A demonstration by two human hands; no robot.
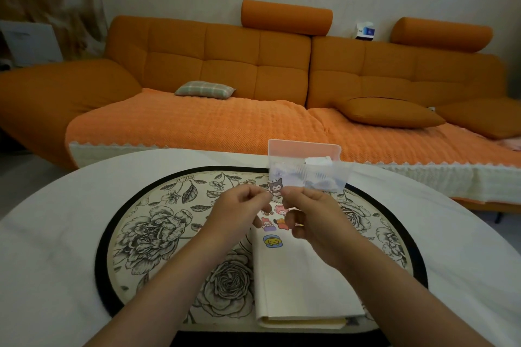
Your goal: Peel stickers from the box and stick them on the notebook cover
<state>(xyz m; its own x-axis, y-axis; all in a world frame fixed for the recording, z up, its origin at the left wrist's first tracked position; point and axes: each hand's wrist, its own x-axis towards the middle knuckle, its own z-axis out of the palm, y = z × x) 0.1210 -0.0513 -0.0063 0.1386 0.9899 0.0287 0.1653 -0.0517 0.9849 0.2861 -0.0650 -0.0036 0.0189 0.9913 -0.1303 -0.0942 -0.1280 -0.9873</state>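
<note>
A white notebook (298, 284) lies closed on the flowered round mat, with several cartoon stickers (272, 241) stuck on the far end of its cover. Above it, my left hand (239, 211) and my right hand (307, 214) are raised close together. Between their fingertips hangs a dark purple cartoon sticker (275, 186), pinched from both sides. Whether it has a backing I cannot tell. Just behind the hands stands the clear sticker box (313, 175) with a pink lid (303, 149) standing upright behind it and paper pieces inside.
The round mat (158, 236) with a black rim lies on a white-covered table (56, 234). Beyond the table stretches an orange sofa (225, 65) with a checked cushion (204, 89) and an orange pillow (392, 113).
</note>
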